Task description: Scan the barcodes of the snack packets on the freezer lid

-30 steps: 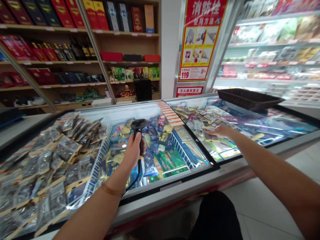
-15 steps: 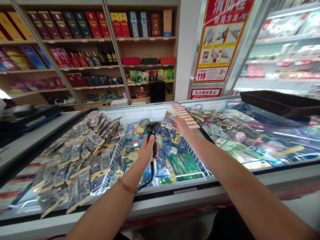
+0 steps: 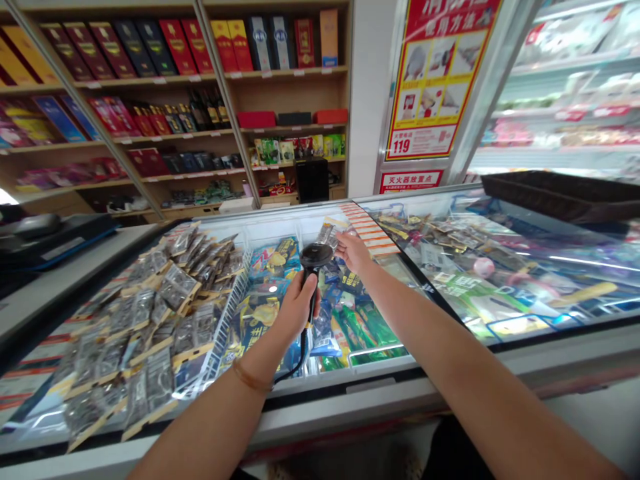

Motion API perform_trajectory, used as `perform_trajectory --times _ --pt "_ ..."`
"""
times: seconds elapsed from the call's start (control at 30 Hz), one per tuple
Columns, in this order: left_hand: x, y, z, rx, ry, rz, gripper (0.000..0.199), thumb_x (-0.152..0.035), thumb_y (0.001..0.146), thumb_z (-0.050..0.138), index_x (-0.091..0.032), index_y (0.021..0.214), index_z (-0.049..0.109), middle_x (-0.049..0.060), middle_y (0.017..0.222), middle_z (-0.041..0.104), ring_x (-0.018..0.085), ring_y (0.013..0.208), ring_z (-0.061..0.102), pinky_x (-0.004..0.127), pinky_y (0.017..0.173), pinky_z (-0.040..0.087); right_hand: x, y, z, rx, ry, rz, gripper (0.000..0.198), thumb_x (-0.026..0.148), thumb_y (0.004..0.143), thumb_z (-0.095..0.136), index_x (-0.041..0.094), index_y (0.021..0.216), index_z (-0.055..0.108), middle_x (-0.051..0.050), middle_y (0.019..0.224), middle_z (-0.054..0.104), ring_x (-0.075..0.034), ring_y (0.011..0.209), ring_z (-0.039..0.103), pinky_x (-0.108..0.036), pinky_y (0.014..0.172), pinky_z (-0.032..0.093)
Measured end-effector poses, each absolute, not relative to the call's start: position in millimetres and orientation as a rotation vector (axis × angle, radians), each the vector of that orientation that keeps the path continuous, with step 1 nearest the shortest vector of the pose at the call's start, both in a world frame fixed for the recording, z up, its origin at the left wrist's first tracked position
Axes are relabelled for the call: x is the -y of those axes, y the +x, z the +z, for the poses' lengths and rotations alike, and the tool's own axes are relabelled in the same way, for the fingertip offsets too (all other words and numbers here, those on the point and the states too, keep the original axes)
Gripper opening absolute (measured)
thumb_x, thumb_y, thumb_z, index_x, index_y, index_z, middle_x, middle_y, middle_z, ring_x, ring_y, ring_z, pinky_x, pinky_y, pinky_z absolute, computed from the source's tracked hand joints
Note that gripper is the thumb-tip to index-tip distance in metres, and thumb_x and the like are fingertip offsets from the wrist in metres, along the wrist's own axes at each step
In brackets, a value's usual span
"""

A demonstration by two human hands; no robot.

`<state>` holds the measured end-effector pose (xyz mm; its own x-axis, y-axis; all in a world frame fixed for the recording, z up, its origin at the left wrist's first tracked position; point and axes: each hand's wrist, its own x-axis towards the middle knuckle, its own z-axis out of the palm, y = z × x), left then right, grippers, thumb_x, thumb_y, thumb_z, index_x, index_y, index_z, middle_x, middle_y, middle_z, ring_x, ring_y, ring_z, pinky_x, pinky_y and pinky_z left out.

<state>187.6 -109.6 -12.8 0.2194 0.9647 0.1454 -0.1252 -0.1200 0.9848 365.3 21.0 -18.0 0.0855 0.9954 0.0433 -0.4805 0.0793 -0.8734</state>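
Note:
Wrapped round the handle of a black barcode scanner (image 3: 316, 254) is my left hand (image 3: 296, 301), and the scanner's cable drops toward the freezer's front edge. My right hand (image 3: 354, 252) pinches a small clear packet (image 3: 328, 231) with a tan card edge, just behind the scanner's head. The scanner's head covers part of the packet's lower side. Both hands are above a chest freezer whose frozen packages (image 3: 265, 310) show below. To the left, a heap of similar tan-edged packets (image 3: 177, 287) lies on the freezer's glass top.
A white wire divider (image 3: 233, 300) stands inside the freezer. On the right part of the glass rests a dark brown tray (image 3: 560, 193). At the left is a counter (image 3: 65, 267) with a dark device. Shelves (image 3: 290, 123) of boxes and bottles line the back wall.
The scanner and the packet have come closer together: my left hand has shifted slightly right and my right hand slightly left. The camera view has moved a little.

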Motion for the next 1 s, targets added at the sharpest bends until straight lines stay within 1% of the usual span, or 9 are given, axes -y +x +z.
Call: perform_trajectory --times 0.2,0.3,0.43,0.5,0.7,0.83,0.93,1.0 --pt "107.9 187.5 -12.3 -0.928 1.380 1.136 0.054 -0.074 0.081 0.062 -0.022 0.088 0.047 -0.007 0.059 0.056 0.008 0.037 0.047 0.021 0.036 0.035 -21.8 364.9 -19.9 0.783 -0.783 1.307 0.022 0.035 0.082 0.077 0.021 0.082 0.059 0.001 0.073 0.075 -0.016 0.070 0.072 -0.026 0.069 0.059" --pt "107.0 185.9 -12.9 -0.936 1.396 1.108 0.054 -0.075 0.082 0.061 -0.022 0.089 0.047 -0.007 0.058 0.056 0.008 0.037 0.048 0.021 0.036 0.035 -21.9 364.4 -20.2 0.785 -0.775 1.299 0.024 0.037 0.080 0.079 0.022 0.082 0.060 0.001 0.071 0.074 -0.017 0.073 0.073 -0.026 0.067 0.058" --pt "108.2 185.7 -11.7 -0.942 1.414 1.094 0.056 -0.076 0.081 0.061 -0.022 0.091 0.048 -0.008 0.058 0.055 0.008 0.037 0.048 0.021 0.037 0.034 -22.2 363.7 -20.8 0.786 -0.763 1.282 0.027 0.039 0.077 0.082 0.022 0.084 0.062 0.000 0.076 0.075 -0.020 0.081 0.075 -0.029 0.073 0.060" --pt "109.7 186.3 -10.0 -0.950 1.420 1.091 0.057 -0.076 0.080 0.061 -0.022 0.090 0.048 -0.008 0.058 0.055 0.008 0.037 0.047 0.021 0.036 0.033 -21.8 363.6 -20.7 0.786 -0.756 1.280 0.027 0.039 0.077 0.082 0.022 0.084 0.062 0.000 0.078 0.076 -0.020 0.081 0.075 -0.030 0.074 0.060" --pt "113.5 187.7 -5.0 -0.972 1.389 1.098 0.058 -0.078 0.077 0.063 -0.023 0.087 0.047 -0.007 0.057 0.054 0.008 0.037 0.046 0.022 0.037 0.033 -21.3 364.1 -20.8 0.805 -0.794 1.269 0.027 0.040 0.076 0.080 0.022 0.085 0.062 0.000 0.073 0.074 -0.018 0.077 0.073 -0.026 0.067 0.056" --pt "114.7 189.7 -5.0 -0.982 1.357 1.111 0.059 -0.077 0.076 0.064 -0.022 0.087 0.047 -0.008 0.057 0.054 0.008 0.036 0.045 0.022 0.037 0.031 -23.7 363.8 -24.3 0.894 -0.827 1.198 0.032 0.048 0.074 0.078 0.023 0.083 0.060 0.001 0.070 0.069 -0.017 0.072 0.069 -0.027 0.066 0.056" --pt "117.1 190.1 -0.8 -1.003 1.320 1.163 0.059 -0.078 0.075 0.064 -0.023 0.087 0.046 -0.008 0.056 0.053 0.008 0.035 0.045 0.022 0.037 0.032 -23.8 361.9 -25.9 0.969 -0.929 1.077 0.039 0.054 0.070 0.077 0.023 0.076 0.054 0.004 0.063 0.061 -0.015 0.062 0.061 -0.026 0.059 0.053" --pt "120.8 186.1 8.0 -1.018 1.269 1.226 0.058 -0.077 0.077 0.062 -0.023 0.087 0.046 -0.008 0.057 0.053 0.008 0.035 0.046 0.022 0.037 0.033 -22.2 360.2 -25.4 1.010 -1.008 1.016 0.043 0.056 0.067 0.078 0.023 0.075 0.052 0.004 0.062 0.059 -0.014 0.059 0.058 -0.027 0.056 0.052"
